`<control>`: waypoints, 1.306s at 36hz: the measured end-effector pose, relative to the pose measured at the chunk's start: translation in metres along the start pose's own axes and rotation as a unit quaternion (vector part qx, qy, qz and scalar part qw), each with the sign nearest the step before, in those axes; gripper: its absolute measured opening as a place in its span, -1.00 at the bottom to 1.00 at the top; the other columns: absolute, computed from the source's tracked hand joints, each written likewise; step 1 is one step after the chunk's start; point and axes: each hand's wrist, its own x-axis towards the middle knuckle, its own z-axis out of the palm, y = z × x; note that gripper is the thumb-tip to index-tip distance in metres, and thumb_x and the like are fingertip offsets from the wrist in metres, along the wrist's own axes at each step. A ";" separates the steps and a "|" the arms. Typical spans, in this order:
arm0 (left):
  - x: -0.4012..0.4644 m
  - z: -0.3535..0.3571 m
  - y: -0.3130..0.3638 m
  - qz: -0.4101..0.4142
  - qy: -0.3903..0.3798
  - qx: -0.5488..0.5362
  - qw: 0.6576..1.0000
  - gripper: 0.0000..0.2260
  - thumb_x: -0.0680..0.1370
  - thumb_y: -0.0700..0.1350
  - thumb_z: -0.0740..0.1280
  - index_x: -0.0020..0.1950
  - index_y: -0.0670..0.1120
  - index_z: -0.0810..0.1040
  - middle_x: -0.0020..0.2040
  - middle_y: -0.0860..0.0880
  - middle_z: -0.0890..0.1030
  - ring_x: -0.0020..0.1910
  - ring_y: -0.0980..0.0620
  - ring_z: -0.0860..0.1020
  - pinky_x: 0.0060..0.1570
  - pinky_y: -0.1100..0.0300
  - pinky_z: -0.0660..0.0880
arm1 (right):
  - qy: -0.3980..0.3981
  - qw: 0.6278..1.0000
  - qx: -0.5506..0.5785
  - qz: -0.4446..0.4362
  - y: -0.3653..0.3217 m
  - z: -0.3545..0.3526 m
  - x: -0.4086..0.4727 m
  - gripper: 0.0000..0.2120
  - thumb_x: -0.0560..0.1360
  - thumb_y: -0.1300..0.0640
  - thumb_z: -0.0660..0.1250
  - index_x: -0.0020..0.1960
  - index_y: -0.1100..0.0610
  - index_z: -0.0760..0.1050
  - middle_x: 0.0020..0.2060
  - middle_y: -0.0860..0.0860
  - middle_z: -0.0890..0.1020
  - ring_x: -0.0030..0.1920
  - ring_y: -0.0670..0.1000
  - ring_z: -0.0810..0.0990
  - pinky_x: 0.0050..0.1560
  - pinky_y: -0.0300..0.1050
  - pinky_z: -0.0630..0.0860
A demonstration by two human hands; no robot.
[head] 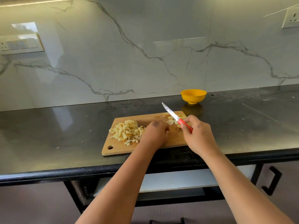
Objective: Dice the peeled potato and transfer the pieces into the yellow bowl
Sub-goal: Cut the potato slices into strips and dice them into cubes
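Potato dice (127,132) heaped pale — slices (170,121) uncut.

We count one cutting board (161,143) at frame centre, one heap of potato dice (127,131) on its left part, several potato slices (170,119) on its upper right, one knife (175,117), one yellow bowl (193,96) above, two hands, left hand (156,131), right hand (198,135), two wall sockets, socket plate (20,45) upper left, socket (291,18) upper right.

We have the cutting board (145,143) lying on the worktop (56,135) near its front edge. On it, the diced pieces (127,131) sit at nine o'clock and the potato slices (170,121) at two o'clock. The bowl (193,96) stands behind the board, at one o'clock, against the wall.
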 end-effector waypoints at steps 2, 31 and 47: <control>0.001 -0.002 -0.006 -0.021 0.006 0.025 0.999 -0.85 0.61 -0.16 0.21 -0.12 -0.01 0.52 -0.02 -0.03 0.62 -0.16 0.04 0.53 -0.17 0.20 0.47 | 0.016 1.000 0.011 -0.019 0.005 0.007 -0.002 -0.91 0.58 0.11 0.32 0.02 0.13 0.53 -0.33 -0.02 0.58 -0.42 -0.10 0.50 -0.47 -0.28 0.39; -0.003 -0.036 -0.022 -0.111 0.104 0.151 0.977 -0.75 0.52 -0.31 0.21 0.08 -0.07 0.58 -0.08 -0.03 0.56 0.07 -0.07 0.40 0.03 0.06 0.28 | 0.064 0.963 0.198 0.170 0.022 0.010 0.012 -0.86 0.61 0.02 0.26 0.08 0.04 0.53 -0.31 -0.01 0.63 -0.27 -0.04 0.55 -0.32 -0.19 0.38; 0.042 0.002 0.030 0.034 -0.137 0.091 0.986 -0.61 0.64 -0.07 0.26 0.47 0.14 0.36 0.47 0.01 0.39 0.49 -0.14 0.18 0.43 -0.23 0.15 | 0.060 0.915 0.330 0.227 0.018 0.003 0.015 -0.86 0.59 0.03 0.30 0.10 0.04 0.52 -0.34 0.06 0.59 -0.41 -0.04 0.45 -0.39 -0.13 0.38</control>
